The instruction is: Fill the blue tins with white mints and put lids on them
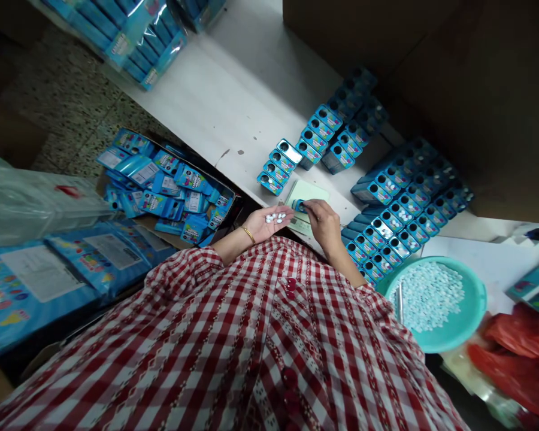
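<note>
My left hand [261,226] is palm up, holding several small white pieces [275,218] on its palm and fingers. Beside it, my right hand [326,224] has its fingers closed in a pinch at a small blue container [299,206]; anything between the fingertips is too small to tell. That container is over a pale green block [313,190]. Just beyond, a short row of blue containers [276,170] with round dark openings stands on the white table [206,96]. A larger group of containers [386,230] is right of my right hand, some with white pieces on top.
A turquoise basin [475,299] of white pieces stands at the right, near red plastic bags [516,359]. Left of the table edge, a box holds loose blue packs [155,179]. Wrapped blue packs [130,36] lie top left. Large cardboard [498,120] stands at the back right.
</note>
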The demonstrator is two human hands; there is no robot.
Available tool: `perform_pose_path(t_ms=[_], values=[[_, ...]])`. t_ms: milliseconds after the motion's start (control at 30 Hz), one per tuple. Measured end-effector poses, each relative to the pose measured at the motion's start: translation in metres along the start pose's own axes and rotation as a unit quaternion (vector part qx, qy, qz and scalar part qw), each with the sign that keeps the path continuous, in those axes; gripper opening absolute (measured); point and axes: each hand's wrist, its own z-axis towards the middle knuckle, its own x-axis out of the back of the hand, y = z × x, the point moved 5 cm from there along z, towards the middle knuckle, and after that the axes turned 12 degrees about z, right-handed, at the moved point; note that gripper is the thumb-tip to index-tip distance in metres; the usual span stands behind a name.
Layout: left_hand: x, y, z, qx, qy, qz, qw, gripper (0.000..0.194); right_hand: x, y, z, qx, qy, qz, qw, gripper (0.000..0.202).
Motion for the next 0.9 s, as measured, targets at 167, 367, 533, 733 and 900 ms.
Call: perform_pose_path(t_ms=[167,367,533,733,900], values=[[0.012,-0.01,-0.004,0.022,-0.028,-0.026,0.999,0.034,-0.032,-0.032,-0.012,0.056,-0.137,-0.023,0.989,0.028],[0.031,-0.017,-0.015,0.051,0.014,-0.03,0.998,0.035,-0.08,-0.051,-0.016,0.088,-0.31,-0.071,0.944,0.027],[0.045,-0.018,-0.021,0.059,0.048,-0.026,0.997,0.027,-0.089,-0.046,-0.015,0.079,-0.288,-0.047,0.953,0.021],[0.039,-0.018,-0.019,0.051,0.031,-0.009,0.998,0.03,-0.083,-0.043,-0.019,0.069,-0.246,0.003,0.967,0.015],[0.019,-0.011,-0.01,0.02,-0.008,-0.003,1.0,0.031,-0.047,-0.033,-0.013,0.062,-0.125,0.047,0.989,0.012]])
